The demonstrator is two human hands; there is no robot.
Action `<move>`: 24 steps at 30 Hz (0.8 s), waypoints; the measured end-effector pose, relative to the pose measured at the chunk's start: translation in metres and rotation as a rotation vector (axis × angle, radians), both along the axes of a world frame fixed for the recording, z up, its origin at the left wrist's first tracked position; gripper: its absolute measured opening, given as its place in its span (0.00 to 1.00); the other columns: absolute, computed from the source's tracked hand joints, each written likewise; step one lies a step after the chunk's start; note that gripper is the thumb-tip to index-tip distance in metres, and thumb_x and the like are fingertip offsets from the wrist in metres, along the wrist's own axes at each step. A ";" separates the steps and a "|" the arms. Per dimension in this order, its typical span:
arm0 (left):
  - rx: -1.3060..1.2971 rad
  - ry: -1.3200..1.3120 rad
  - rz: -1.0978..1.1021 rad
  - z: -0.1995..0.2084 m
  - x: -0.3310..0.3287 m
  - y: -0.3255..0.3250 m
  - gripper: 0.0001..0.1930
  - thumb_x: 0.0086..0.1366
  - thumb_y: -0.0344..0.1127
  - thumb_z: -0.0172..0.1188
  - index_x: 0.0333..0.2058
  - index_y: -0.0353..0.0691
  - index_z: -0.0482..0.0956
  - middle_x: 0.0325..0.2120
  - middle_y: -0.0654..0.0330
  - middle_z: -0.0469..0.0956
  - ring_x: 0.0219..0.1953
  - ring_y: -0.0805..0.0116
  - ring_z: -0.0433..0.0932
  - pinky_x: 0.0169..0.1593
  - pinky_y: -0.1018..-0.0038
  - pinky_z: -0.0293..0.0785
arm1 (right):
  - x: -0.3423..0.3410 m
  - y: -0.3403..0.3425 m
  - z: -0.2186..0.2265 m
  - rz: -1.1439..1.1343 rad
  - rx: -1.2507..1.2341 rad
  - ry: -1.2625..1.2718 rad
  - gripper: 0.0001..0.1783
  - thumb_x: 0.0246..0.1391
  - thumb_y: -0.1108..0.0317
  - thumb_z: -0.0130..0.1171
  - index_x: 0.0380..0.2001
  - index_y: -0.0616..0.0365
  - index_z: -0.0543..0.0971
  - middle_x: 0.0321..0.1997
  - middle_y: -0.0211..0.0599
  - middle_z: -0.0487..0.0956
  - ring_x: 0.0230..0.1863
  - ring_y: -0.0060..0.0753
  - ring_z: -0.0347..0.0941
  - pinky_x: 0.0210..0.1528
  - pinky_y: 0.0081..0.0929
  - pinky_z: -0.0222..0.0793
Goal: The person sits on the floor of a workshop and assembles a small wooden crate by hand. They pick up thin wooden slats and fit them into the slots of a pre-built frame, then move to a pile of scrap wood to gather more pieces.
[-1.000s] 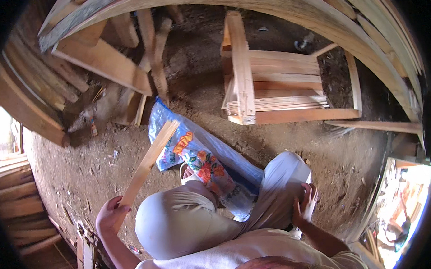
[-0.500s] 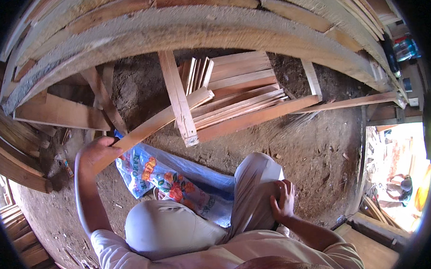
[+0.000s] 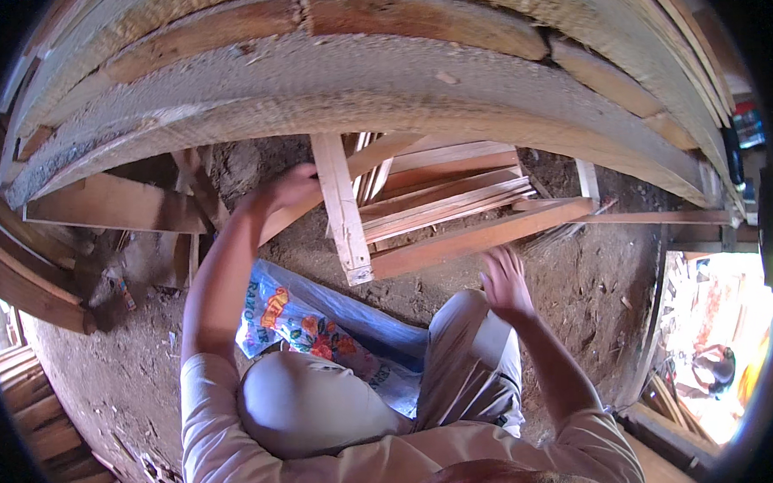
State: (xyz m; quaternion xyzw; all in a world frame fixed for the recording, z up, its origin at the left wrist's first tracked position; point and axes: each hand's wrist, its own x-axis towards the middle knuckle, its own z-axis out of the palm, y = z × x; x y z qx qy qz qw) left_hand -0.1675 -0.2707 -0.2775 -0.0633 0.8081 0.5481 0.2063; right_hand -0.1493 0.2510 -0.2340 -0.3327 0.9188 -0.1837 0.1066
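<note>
My left hand is closed around a flat wooden board, just left of an upright wooden post. The board slants up behind that post, and its far end lies under the edge of a large beam. Open and holding nothing, my right hand reaches forward with its fingers stretched out, just short of a wooden rail. Behind the rail lies a stack of thin wooden slats. Several more slats stand on edge beside the post.
Thick rough beams arch across the top. A blue and white printed sack lies on the dirt floor near my knees. Piled timber is at the left. At the far right, a person is in a bright opening.
My left hand has moved forward and right, pushing the board farther behind the post. My right hand has left my knee and reached forward toward the rail. The view has shifted slightly.
</note>
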 end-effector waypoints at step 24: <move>-0.263 0.128 -0.288 -0.013 -0.073 0.136 0.28 0.62 0.56 0.68 0.36 0.28 0.84 0.33 0.37 0.83 0.37 0.43 0.84 0.44 0.53 0.75 | -0.075 -0.111 -0.098 0.083 -0.077 0.258 0.33 0.55 0.53 0.65 0.63 0.53 0.74 0.60 0.44 0.74 0.65 0.54 0.66 0.66 0.57 0.63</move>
